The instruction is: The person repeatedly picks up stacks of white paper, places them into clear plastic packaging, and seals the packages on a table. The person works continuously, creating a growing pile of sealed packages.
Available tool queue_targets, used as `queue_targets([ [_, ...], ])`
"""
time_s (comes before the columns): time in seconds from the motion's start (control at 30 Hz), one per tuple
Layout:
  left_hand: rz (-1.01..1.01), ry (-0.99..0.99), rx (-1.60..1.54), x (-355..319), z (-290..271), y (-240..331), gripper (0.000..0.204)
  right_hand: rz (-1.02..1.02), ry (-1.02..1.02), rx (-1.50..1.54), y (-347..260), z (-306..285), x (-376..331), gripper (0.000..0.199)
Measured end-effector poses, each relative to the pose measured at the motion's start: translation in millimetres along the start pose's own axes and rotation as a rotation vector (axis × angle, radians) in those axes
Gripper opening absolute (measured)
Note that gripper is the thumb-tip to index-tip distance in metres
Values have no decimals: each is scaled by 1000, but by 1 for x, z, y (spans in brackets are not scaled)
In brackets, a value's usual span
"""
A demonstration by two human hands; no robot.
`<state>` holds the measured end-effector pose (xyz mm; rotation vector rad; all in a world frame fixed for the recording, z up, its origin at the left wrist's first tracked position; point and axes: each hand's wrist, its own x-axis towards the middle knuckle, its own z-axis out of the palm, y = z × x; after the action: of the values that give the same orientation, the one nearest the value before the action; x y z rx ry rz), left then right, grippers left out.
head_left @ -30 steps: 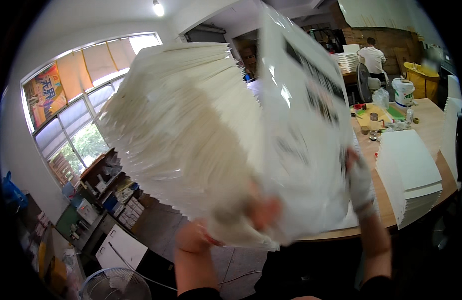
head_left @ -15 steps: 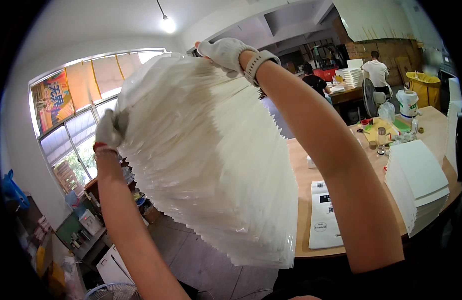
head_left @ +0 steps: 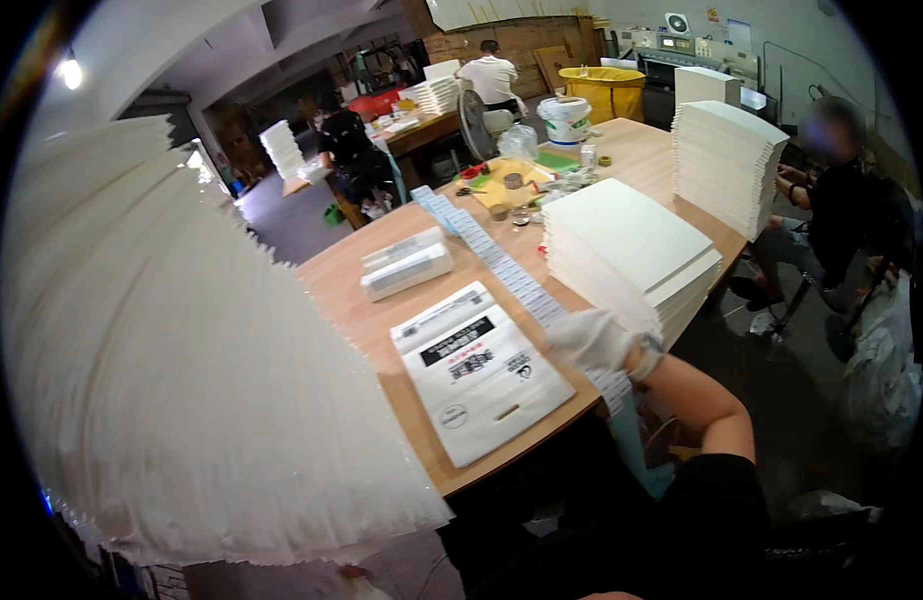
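— Where is our gloved right hand (head_left: pixel 593 340)?
— At the wooden table's (head_left: pixel 356 300) front edge, fingers together, resting beside the printed white bag (head_left: pixel 478 372).
— And the big fanned stack of white sheets (head_left: pixel 171 370)?
— Left of the table, raised; we cannot see our left hand.

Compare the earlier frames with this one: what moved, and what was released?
The gloved right hand has let go of the fanned white paper stack and dropped to the printed strip at the table edge. The stack has swung to the left. The left hand is out of view. The printed bag stayed put.
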<state>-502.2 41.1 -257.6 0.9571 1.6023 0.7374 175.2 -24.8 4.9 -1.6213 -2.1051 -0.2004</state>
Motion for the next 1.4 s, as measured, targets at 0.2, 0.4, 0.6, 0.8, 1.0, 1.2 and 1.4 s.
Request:
queue_targets([
  [0.2, 195, -340, 109, -95, 243, 4, 14, 392, 126, -534, 144, -48, -94, 60],
  [0.4, 860, -702, 448, -158, 356, 164, 21, 578, 13, -382, 191, -21, -96, 31],
  [0.6, 221, -1468, -165, -183, 512, 233, 32, 287, 247, -682, 107, -57, -102, 22],
  [0.8, -194, -1384, -275, -192, 495, 241, 49, 92, -25, 22, -7, -75, -124, 13],
  [1.0, 808, -1084, 185, -187, 429, 229, 76, 995, 417, 1544, 13, 14, -213, 41],
  [1.2, 1428, -487, 655, -218, 429, 169, 84, 781, 720, 839, -102, 98, -123, 32],
  [1.4, 1124, -132, 901, -53, 427, 187, 43, 641, 472, 473, -66, 69, -135, 19],
])
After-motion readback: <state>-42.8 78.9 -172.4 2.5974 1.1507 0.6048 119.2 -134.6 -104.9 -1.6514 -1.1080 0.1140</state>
